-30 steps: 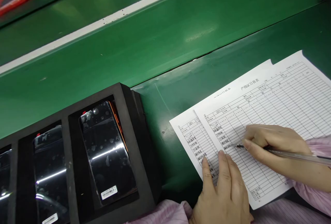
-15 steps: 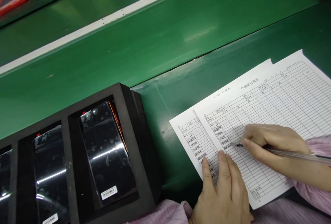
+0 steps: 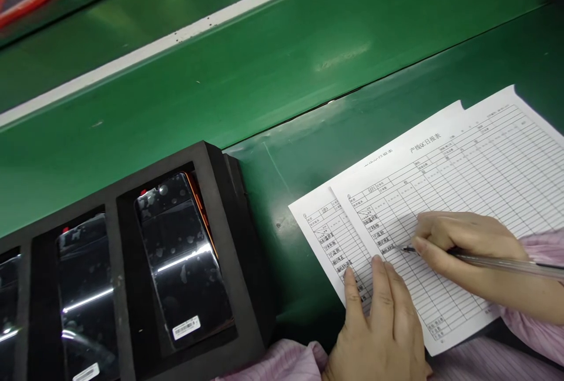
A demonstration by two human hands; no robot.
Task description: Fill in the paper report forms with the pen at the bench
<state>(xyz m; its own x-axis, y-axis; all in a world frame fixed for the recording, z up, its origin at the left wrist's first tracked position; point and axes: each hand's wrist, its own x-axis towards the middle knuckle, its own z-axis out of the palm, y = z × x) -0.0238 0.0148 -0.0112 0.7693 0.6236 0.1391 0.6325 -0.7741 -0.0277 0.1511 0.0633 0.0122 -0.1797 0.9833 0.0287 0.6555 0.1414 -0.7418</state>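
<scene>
Two overlapping printed forms [image 3: 480, 175] lie on the green bench at the right. My right hand [image 3: 467, 246] is closed on a clear pen [image 3: 497, 262], its tip touching a row at the left of the top form. Flat on the lower left of the forms rests my left hand [image 3: 379, 328], fingers stretched out and together, holding the paper down.
A black foam tray [image 3: 220, 193] at the lower left holds glossy black phones [image 3: 180, 258] in separate slots, each with a white barcode label. Behind runs a green conveyor belt [image 3: 247, 70] with a white edge strip. Red items sit at the far top left.
The pen tip has shifted slightly along the form's row. My left hand and the papers have stayed put.
</scene>
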